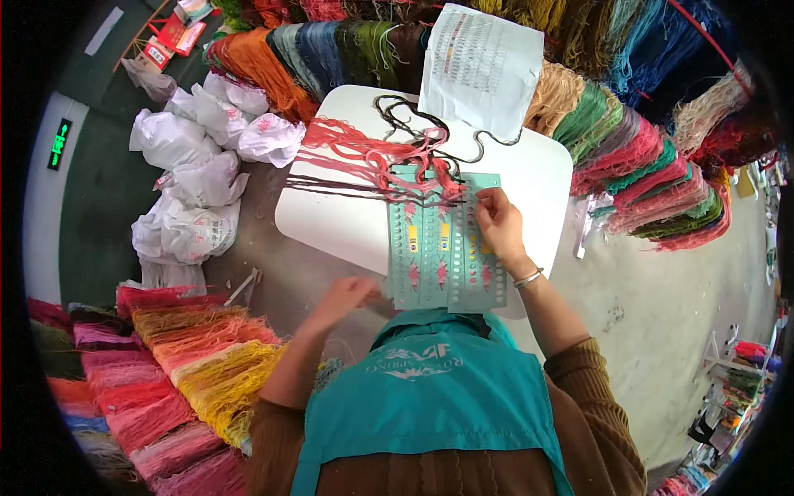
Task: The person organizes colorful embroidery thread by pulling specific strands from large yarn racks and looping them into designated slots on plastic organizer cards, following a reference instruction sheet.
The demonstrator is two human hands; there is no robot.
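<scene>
Teal punched cards (428, 291) with rows of holes, yellow labels and pink flower prints lie at the near edge of a white table (542, 178). Pink thread (343, 136) and dark thread (331, 188) run from the left to the upper part of the cards. My right hand (502, 223) is over the cards' upper right, thumb and fingers pinched together; whatever is between them is too small to make out. Left of the cards' lower corner, my left hand (349, 299) is smeared by motion, its fingers unclear.
A printed paper sheet (480, 83) lies at the table's far edge, beside a loose black thread (397, 107). Coloured thread hanks (612, 149) hang behind and to the right. More hanks (215, 364) fill the lower left. White plastic bags (198, 178) are piled on the floor.
</scene>
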